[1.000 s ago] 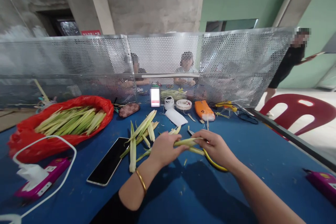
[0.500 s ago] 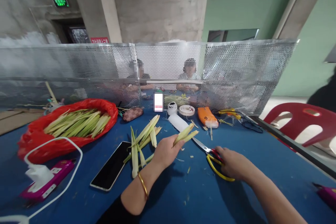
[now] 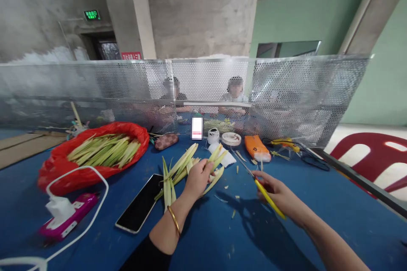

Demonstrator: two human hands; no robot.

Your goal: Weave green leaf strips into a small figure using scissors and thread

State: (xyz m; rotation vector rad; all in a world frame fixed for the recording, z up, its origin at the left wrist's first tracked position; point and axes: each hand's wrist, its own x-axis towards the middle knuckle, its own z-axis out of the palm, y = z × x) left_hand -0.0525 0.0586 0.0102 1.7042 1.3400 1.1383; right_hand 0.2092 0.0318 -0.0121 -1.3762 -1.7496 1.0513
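My left hand [image 3: 197, 177] is closed round a few pale green leaf strips [image 3: 218, 155] that stick up and away from the fingers. Just left of it, a loose pile of cut leaf strips [image 3: 173, 172] lies on the blue table [image 3: 210, 237]. My right hand [image 3: 277, 192] grips yellow-handled scissors [image 3: 259, 185], lifted off the table with the blades pointing up-left toward the held strips. A gold bangle sits on my left wrist.
A red bag [image 3: 57, 165] full of leaf strips sits far left. A black phone [image 3: 142, 203] lies by the pile; a magenta charger [image 3: 68, 220] with white cable is front left. Spools [image 3: 231, 138], an orange tool [image 3: 257, 148] and a perforated metal screen [image 3: 286, 93] stand behind; two people sit beyond.
My right hand let go of the strips, took up the scissors from the table and raised them. My left hand lifted the strips up and left. The view tilted upward.
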